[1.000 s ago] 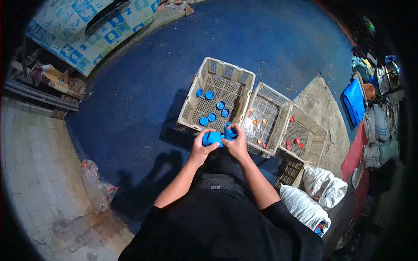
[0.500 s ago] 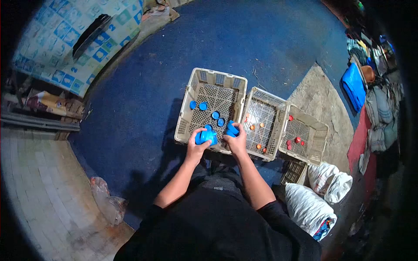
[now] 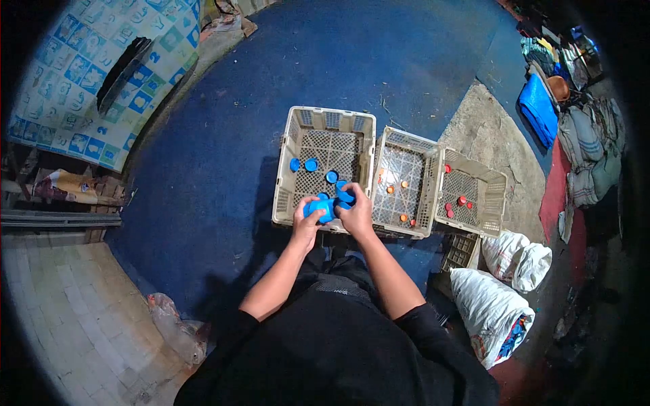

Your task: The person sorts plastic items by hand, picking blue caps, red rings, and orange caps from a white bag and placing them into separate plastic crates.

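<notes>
My left hand (image 3: pixel 305 227) is closed around a group of blue plastic caps (image 3: pixel 321 210) above the near edge of the largest crate (image 3: pixel 287 152). Right beside it, my right hand (image 3: pixel 359 216) grips more blue caps (image 3: pixel 346 192), its fingertips close against the left hand's group. Palms and fingers hide part of both groups. Farther in, loose blue caps lie on the crate's mesh floor, among them one near the middle (image 3: pixel 311 164) and another by the left wall (image 3: pixel 294 164).
To the right stand a middle crate (image 3: pixel 433 193) with several orange caps (image 3: pixel 390 190) and a smaller crate (image 3: pixel 500 196) with several red caps (image 3: pixel 462 201). White sacks (image 3: pixel 484 304) lie near my right side. A clear plastic bag (image 3: pixel 177 328) rests at lower left.
My right hand has moved left with its blue caps, closing the gap to the left hand. My left hand keeps its hold; the view has shifted slightly.
</notes>
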A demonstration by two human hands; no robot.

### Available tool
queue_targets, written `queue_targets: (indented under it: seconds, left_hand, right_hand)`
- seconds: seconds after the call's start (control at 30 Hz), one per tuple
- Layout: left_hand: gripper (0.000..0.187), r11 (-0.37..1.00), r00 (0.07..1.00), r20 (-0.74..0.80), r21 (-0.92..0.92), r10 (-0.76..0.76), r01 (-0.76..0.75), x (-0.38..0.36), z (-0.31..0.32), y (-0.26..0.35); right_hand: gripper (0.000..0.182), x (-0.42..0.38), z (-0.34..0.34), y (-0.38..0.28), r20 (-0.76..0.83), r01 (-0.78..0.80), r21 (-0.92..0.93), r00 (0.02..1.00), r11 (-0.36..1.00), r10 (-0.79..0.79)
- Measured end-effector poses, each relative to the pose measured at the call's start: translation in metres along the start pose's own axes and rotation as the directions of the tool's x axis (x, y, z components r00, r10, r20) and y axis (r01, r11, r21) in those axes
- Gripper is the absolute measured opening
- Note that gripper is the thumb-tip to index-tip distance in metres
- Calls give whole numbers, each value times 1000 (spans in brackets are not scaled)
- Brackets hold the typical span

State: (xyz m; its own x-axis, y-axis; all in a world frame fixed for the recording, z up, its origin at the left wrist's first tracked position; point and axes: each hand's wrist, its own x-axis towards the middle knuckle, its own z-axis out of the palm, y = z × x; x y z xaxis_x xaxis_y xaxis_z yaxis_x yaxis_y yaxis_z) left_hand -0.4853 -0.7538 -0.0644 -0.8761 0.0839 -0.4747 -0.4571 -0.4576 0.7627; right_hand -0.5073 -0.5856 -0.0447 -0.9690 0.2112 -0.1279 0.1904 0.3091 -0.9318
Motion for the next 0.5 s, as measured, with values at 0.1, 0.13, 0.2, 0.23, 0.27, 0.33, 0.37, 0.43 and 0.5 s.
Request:
queue_targets:
  seconds: [0.1, 0.13, 0.2, 0.23, 0.27, 0.33, 0.37, 0.43, 0.5]
  left_hand:
    - [38, 997, 986, -162, -53, 45, -54, 2, -6, -6]
    - [38, 994, 987, -158, -103, 11, -28, 0, -8, -3]
    - [38, 978, 988, -141, -205, -56, 27, 2, -12, 4]
    - [35, 979, 989, -116, -194, -94, 70, 4, -15, 6]
    - [37, 965, 988, -94, -243, -124, 98, 7, -14, 6]
    - [40, 929, 983, -48, -339, -175, 148, 12, -8, 13]
    - [45, 913, 965, -46, -338, -260, 230, 16, -5, 17]
    - [48, 822, 965, 72, -511, -252, 252, 32, -14, 10]
    - [66, 794, 972, 114, -561, -204, 233, 36, -13, 13]
  right_hand:
    - [45, 8, -1, 5, -158, -107, -18, 982, 994, 103]
    - [46, 8, 0, 8, -162, -50, -59, 986, 997, 40]
    - [49, 8, 5, 16, -164, 63, -144, 983, 987, -87]
    - [54, 7, 9, 20, -125, 19, -180, 991, 983, -42]
    - [56, 7, 16, 23, -101, -99, 67, 989, 993, 106]
    - [61, 10, 32, 27, 54, -324, 519, 936, 791, 347]
    - [66, 15, 36, 29, 125, -361, 543, 928, 758, 352]
    - [70, 19, 40, 19, 179, -433, 670, 883, 603, 434]
    - [70, 21, 37, 5, 271, -522, 689, 829, 503, 490]
